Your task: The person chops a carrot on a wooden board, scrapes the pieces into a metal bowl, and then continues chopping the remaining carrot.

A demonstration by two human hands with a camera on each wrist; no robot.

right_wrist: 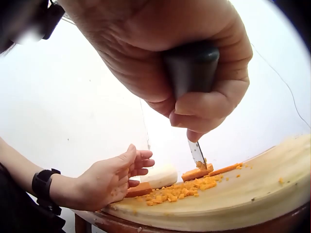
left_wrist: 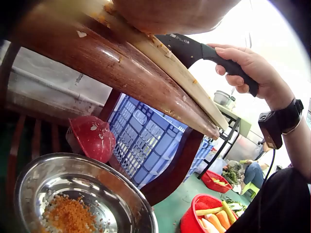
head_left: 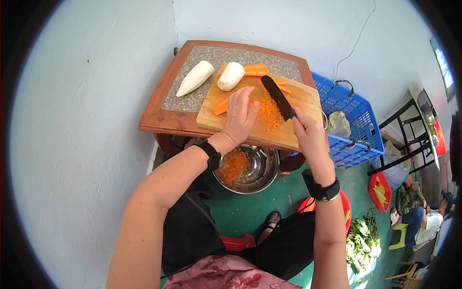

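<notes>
While left fingers (head_left: pixel 239 98) relax, right fingers (right_wrist: pixel 206 105) grip knife (head_left: pixel 277 95).

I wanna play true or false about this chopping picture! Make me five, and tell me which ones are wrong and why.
1. The right hand grips a knife. True.
2. Both hands grip knives. False: the left hand holds none.
3. Orange bits are on the cutting board and in the metal bowl. True.
4. Both white vegetables lie on the cutting board. False: the long white vegetable lies on the table.
5. A blue basket is beside the table. True.
</notes>
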